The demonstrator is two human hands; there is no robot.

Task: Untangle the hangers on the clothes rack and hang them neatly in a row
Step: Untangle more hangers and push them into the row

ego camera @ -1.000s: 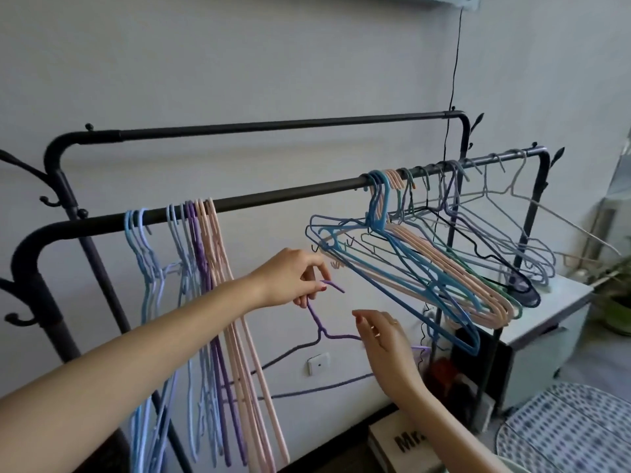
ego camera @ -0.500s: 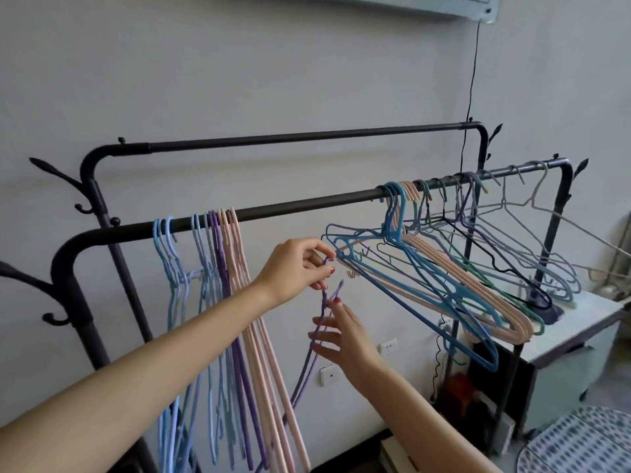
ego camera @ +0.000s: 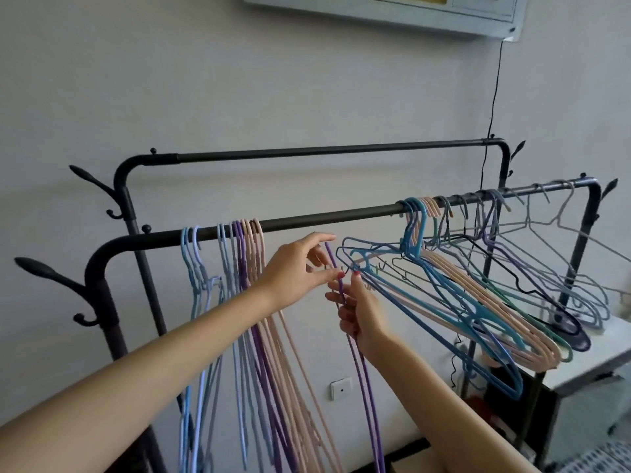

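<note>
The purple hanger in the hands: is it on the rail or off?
Off. The purple hanger is held by both hands, its hook below the front rail.

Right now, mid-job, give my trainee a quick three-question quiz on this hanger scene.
1. True or false: the purple hanger held by both hands is hooked on the front rail.
2. Which group hangs straight: A) left bunch B) right tangle?
3. Fill in: the left hand pinches the hanger near its ___.

Key: 1 false, it is below the rail. 2 A. 3 top; the right hand grips lower.

Both hands (ego camera: pixel 341 288) on purple hanger (ego camera: pixel 362 363)
</note>
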